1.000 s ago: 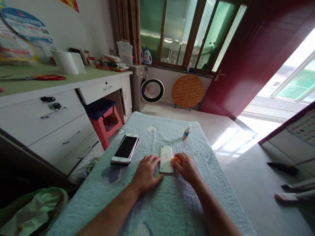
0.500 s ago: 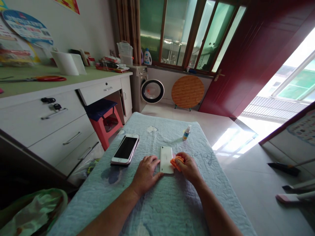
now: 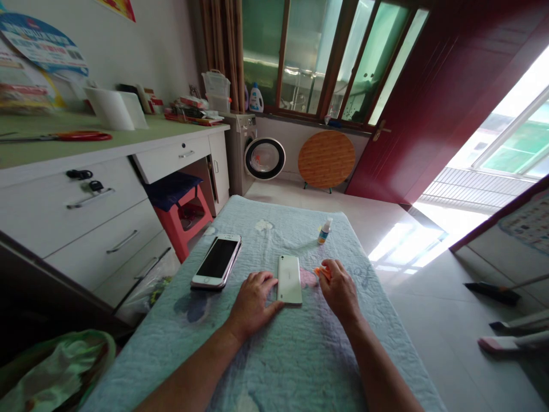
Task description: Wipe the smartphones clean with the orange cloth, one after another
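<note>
A white phone (image 3: 289, 278) lies back side up on the light blue quilted cloth (image 3: 274, 355). My left hand (image 3: 253, 300) rests flat beside it, fingertips touching its left edge and thumb at its near corner. My right hand (image 3: 339, 289) is a little to the right of the phone, apart from it, fingers closed round a small orange cloth (image 3: 322, 272). A second phone (image 3: 217, 261) with a dark screen and pale rim lies to the left. A small dropper bottle (image 3: 325, 230) stands farther back on the cloth.
White desk drawers (image 3: 86, 212) run along the left, with red scissors (image 3: 81, 136) on top and a red stool (image 3: 184, 214) under it. A green bag (image 3: 55, 366) sits at lower left. A washing machine (image 3: 257, 154) and a round wooden board (image 3: 326, 160) stand at the back.
My right hand has pulled away from the white phone's right edge, moving right with the orange cloth. My left hand has stayed on the phone's left side.
</note>
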`<state>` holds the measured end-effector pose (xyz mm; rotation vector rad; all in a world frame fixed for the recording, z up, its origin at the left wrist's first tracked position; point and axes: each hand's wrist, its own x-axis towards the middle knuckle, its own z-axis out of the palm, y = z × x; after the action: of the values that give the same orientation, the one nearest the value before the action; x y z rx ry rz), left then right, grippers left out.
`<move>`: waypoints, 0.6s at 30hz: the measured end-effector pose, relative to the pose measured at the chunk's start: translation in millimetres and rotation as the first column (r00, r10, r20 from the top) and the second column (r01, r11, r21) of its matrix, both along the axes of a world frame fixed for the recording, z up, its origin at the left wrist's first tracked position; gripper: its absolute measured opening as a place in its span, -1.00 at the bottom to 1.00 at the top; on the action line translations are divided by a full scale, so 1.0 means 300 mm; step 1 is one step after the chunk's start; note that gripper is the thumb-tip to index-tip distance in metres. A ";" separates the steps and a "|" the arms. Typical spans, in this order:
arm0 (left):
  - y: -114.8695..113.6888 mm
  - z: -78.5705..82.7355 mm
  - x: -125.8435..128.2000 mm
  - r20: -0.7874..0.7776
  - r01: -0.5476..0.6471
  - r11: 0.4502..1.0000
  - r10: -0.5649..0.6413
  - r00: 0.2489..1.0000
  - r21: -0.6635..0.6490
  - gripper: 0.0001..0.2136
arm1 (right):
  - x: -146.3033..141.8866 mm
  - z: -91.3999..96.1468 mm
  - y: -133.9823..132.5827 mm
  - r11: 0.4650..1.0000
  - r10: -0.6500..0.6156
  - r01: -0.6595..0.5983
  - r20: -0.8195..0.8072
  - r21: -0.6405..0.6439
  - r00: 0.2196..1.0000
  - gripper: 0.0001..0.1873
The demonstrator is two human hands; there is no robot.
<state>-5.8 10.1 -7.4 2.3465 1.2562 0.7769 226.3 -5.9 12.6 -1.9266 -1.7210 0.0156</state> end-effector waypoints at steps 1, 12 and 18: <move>0.001 0.000 0.000 0.005 -0.002 1.000 0.002 1.000 0.000 -0.63 | -0.001 0.000 -0.001 0.999 0.017 -0.017 0.017 -0.037 1.000 -0.82; 0.011 -0.008 -0.003 0.008 -0.015 1.000 0.015 1.000 -0.018 -0.62 | 0.005 0.048 -0.031 0.990 0.099 -0.074 0.223 -0.121 0.970 -0.70; 0.011 -0.010 -0.002 0.037 -0.032 0.999 0.033 0.999 -0.027 -0.69 | -0.108 0.071 -0.061 0.987 0.157 -0.160 0.112 0.017 0.981 -0.81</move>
<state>-6.5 13.5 -10.5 2.2854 1.2842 0.8059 193.8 -24.2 34.0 -1.7972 -1.9348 -0.0542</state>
